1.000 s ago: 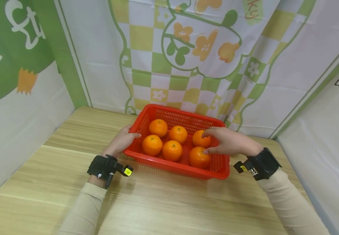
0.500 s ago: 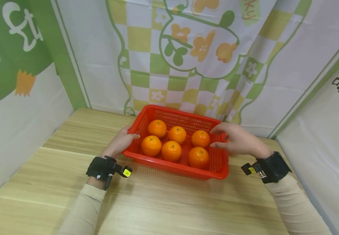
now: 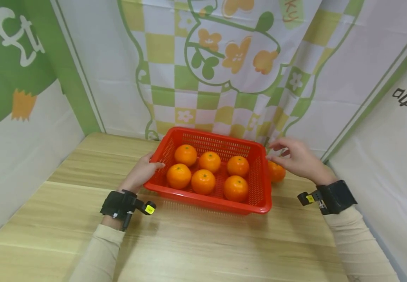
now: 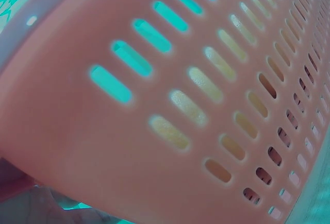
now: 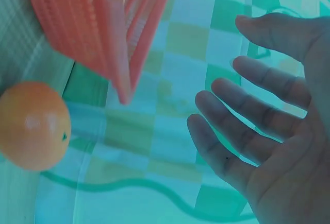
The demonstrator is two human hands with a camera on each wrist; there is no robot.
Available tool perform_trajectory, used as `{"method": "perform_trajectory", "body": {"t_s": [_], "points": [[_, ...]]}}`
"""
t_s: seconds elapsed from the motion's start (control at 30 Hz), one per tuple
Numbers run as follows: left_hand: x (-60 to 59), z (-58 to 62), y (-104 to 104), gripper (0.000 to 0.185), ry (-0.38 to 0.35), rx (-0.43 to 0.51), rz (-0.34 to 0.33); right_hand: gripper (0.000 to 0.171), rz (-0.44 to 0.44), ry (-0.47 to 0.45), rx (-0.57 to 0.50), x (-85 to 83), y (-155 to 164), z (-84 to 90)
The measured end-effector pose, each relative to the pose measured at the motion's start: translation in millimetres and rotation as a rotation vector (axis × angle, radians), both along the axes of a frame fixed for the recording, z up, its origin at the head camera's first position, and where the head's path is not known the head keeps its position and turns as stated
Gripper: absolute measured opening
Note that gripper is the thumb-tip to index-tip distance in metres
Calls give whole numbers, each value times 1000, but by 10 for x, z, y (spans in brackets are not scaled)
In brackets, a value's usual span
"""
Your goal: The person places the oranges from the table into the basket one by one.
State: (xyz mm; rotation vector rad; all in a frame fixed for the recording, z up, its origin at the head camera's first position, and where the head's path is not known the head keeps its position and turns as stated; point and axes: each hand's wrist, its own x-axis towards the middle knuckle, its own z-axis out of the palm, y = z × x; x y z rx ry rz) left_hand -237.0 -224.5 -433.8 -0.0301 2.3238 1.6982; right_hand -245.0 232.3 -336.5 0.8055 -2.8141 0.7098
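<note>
Since a second ago the right hand [image 3: 296, 158] has left the inside of the red basket [image 3: 259, 176] and now hovers outside its right wall, over a loose orange [image 3: 276, 171] that lies on the table [image 3: 203, 243] just beside the basket's far right corner. That hand holds nothing: its fingers [image 5: 247, 116] are spread and only slightly bent, as the right wrist view shows, with the same orange [image 5: 33, 125] well apart from the palm and the basket's corner [image 5: 121, 54] between them. In the head view the fingertips are near the orange, but whether they touch it cannot be told.

Meanwhile the left hand [image 3: 140, 174] has stayed where it was, at the basket's left wall, thumb lying over the rim and the other fingers hidden behind the wall, so it grips the basket's edge. In the left wrist view, the slotted red wall [image 4: 170, 105] fills nearly everything, very close to the camera.

Six oranges sit inside the basket in two rows of three: back left [image 3: 185, 154], back middle [image 3: 210, 161], back right [image 3: 237, 165], front left [image 3: 178, 176], front middle [image 3: 203, 181] and front right [image 3: 236, 188]. They lie close together, some touching. The basket rests flat on the wooden table, toward its far edge, in front of a hanging cloth backdrop [image 3: 224, 70] printed with green and yellow checks and orange flowers. Black wrist straps sit on both forearms above cream sleeves.
</note>
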Motion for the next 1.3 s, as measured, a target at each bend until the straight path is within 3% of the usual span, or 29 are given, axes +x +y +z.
{"method": "perform_trajectory", "body": {"t_s": [0.4, 0.8, 1.1, 1.3], "points": [[1, -8, -6, 60, 5, 5, 0, 31, -53, 7, 91, -52, 199, -75], [-13, -22, -4, 59, 5, 1, 5, 48, -81, -85, 223, -144, 278, -241], [-7, -20, 5, 58, 14, 15, -4, 70, -64, -104, 225, -258, 285, -488], [1, -15, 9, 57, 20, 18, 3, 74, -71, -143, 212, -307, 283, -621]]}}
